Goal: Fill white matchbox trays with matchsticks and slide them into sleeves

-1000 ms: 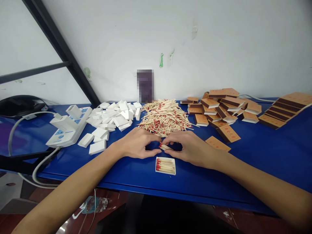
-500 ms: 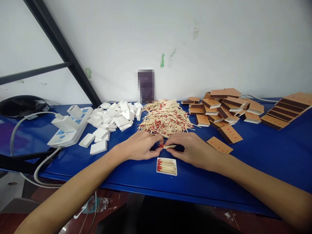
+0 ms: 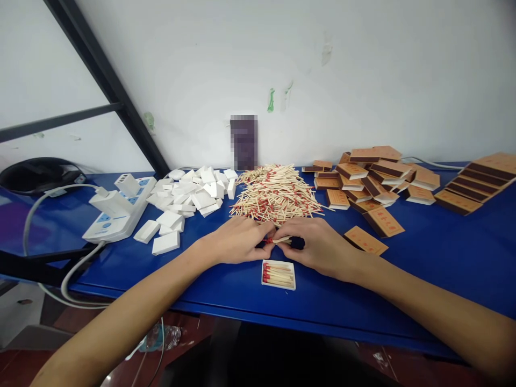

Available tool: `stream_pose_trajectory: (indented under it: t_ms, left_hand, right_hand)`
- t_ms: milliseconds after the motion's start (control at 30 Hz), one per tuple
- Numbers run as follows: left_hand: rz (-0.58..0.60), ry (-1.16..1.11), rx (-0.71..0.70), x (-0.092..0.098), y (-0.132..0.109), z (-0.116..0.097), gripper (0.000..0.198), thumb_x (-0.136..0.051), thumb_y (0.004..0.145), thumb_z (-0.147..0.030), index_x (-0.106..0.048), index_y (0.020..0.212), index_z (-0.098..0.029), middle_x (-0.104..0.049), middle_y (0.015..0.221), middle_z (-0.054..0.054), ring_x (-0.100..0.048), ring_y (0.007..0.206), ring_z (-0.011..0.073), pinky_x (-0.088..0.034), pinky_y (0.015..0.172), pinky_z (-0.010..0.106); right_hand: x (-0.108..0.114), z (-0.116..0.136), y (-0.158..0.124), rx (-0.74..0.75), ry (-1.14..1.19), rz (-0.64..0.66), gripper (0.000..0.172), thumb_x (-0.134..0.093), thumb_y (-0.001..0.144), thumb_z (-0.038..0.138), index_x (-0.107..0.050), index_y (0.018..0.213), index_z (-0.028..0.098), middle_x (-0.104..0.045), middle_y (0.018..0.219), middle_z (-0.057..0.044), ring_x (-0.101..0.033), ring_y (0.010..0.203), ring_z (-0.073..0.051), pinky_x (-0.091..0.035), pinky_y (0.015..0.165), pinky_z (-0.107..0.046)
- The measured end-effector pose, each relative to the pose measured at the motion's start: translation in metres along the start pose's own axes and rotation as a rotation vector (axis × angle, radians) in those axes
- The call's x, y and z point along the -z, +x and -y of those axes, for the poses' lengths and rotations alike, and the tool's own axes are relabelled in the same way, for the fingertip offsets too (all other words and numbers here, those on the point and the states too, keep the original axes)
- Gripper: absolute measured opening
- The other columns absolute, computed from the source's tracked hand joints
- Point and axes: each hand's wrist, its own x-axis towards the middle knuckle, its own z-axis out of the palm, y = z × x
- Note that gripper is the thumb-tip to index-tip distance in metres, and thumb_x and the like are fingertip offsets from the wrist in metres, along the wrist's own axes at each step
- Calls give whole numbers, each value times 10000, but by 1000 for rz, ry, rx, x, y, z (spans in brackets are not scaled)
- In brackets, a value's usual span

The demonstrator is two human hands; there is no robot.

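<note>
The left hand [image 3: 242, 239] pinches the red-headed end of some matches [image 3: 282, 239], the right hand [image 3: 316, 244] their sticks; squaring up, I'd say. The tray [image 3: 294, 277] sits nearer; filling it needs heads kept leftward.

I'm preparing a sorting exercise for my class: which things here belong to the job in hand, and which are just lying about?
Likely in the job:
matches in right hand, heads at left hand
match heap
part-filled matchbox tray
white matchbox trays
orange-brown matchboxes

Apparently just lying about:
power strip with plugged-in charger
white cable
dark rectangle by the wall, pixelated
</note>
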Motion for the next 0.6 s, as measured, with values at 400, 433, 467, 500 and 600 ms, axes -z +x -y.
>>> stream_pose_trajectory:
  t_ms: [400, 433, 467, 500, 600]
  left_hand:
    - [-2, 69, -16, -1, -1, -1, 169, -464, 922, -314, -549, 949, -171, -620, 648, -3, -551, 510, 149, -308, 489, 270]
    - [-7, 74, -19, -2, -1, -1, 174, -461, 923, -318, -550, 950, -171, -621, 649, -3, -550, 508, 149, -305, 486, 270]
    - [-9, 79, -23, -2, -1, 0, 179, -460, 925, -321, -552, 953, -170, -622, 651, -3, -553, 509, 151, -302, 484, 272]
    - [-12, 83, -27, -2, -1, 0, 183, -460, 926, -325, -554, 956, -170, -625, 654, -1, -559, 514, 154, -302, 484, 273]
    - [-11, 84, -33, -1, -2, 0, 200, -463, 931, -336, -564, 975, -170, -644, 678, 10, -588, 548, 165, -316, 495, 275]
  right_hand:
    - [-1, 3, 1, -59, 0, 6, 142, -586, 761, 81, -655, 793, 201, -682, 724, 11, -609, 646, -126, -416, 610, -231]
    - [-1, 3, 1, -59, -7, 12, 142, -579, 764, 81, -652, 794, 200, -680, 727, 9, -610, 653, -129, -418, 615, -235]
    - [-1, 3, 1, -58, -12, 20, 144, -572, 770, 81, -651, 801, 198, -682, 737, 5, -614, 665, -133, -422, 622, -240]
    - [0, 2, 0, -54, -13, 32, 146, -566, 778, 82, -652, 810, 196, -687, 752, -2, -618, 679, -138, -426, 631, -245]
    - [1, -1, 0, -32, 11, 73, 149, -552, 807, 86, -655, 819, 193, -699, 783, -16, -622, 704, -143, -438, 651, -253]
